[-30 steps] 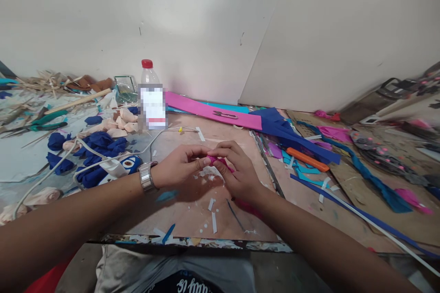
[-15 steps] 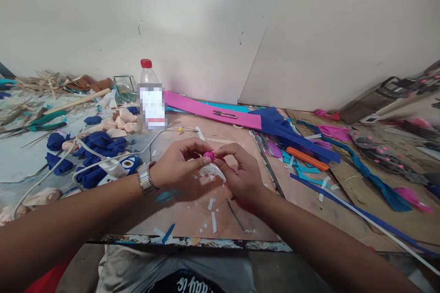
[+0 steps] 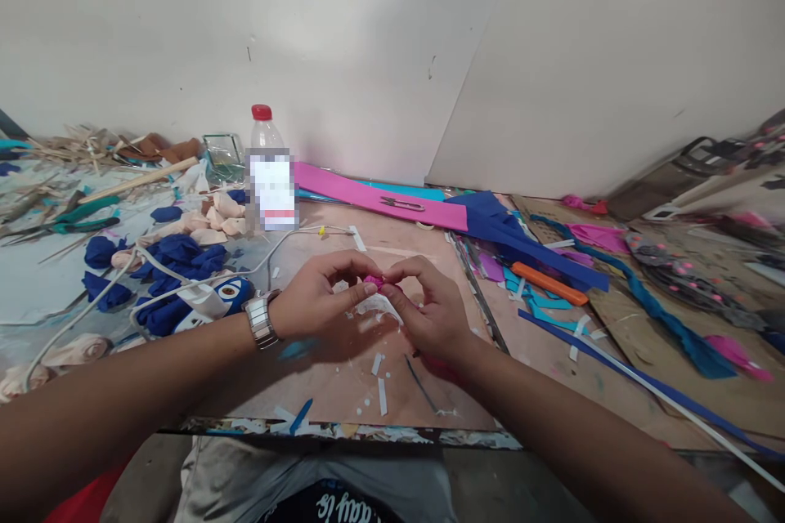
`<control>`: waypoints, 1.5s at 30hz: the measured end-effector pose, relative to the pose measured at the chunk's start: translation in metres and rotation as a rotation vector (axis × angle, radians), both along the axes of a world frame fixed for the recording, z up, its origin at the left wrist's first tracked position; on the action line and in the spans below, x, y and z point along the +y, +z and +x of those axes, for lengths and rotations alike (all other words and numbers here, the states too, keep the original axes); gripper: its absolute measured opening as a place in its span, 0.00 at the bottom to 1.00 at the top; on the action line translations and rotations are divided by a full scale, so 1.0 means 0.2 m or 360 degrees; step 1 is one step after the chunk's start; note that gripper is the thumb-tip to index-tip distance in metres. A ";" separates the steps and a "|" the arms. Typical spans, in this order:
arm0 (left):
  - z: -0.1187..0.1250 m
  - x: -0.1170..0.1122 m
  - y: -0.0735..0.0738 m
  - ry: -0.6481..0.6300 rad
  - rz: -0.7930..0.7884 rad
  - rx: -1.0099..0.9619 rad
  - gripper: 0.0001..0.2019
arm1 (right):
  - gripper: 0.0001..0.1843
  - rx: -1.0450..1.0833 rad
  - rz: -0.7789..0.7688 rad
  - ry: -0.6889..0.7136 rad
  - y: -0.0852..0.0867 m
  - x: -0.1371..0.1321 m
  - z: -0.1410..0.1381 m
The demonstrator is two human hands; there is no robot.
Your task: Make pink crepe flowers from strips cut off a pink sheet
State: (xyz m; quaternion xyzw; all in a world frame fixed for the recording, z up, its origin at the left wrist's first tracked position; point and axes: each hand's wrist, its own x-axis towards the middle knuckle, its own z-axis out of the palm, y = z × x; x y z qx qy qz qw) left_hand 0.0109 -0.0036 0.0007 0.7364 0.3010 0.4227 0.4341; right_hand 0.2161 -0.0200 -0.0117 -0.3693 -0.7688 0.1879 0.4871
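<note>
A small bright pink rolled bud point(image 3: 372, 283), of paper or cloth, sits between my fingertips above the middle of the board. My left hand point(image 3: 322, 294), with a metal watch at the wrist, pinches it between thumb and forefinger. From the other side my right hand point(image 3: 434, 309) is closed on it too, thumb against forefinger. Part of the bud is hidden by the fingers. More pink material shows beneath my right hand. Just below the fingertips lies a whitish patch point(image 3: 381, 307) with a ragged edge.
Behind the hands lie a pink strip point(image 3: 343, 192) with thread snips point(image 3: 402, 203) on it, and a bottle point(image 3: 262, 131). Blue rolled pieces point(image 3: 177, 257), a power strip point(image 3: 230, 292) and cords are at left. An orange cutter point(image 3: 548, 283) and blue strips lie at right.
The pink bud has tipped slightly and sunk lower between the fingertips, so less of it shows. Both hands stay in nearly the same place, still holding it.
</note>
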 end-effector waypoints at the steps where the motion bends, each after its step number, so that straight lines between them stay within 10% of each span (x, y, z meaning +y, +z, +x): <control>1: 0.00 0.00 0.00 -0.0012 0.0021 0.0008 0.10 | 0.04 0.0002 -0.0010 -0.0003 0.00 0.00 0.00; 45: 0.00 0.00 -0.03 0.0059 0.0047 -0.0035 0.12 | 0.02 -0.0019 -0.0077 -0.0079 0.02 0.00 0.00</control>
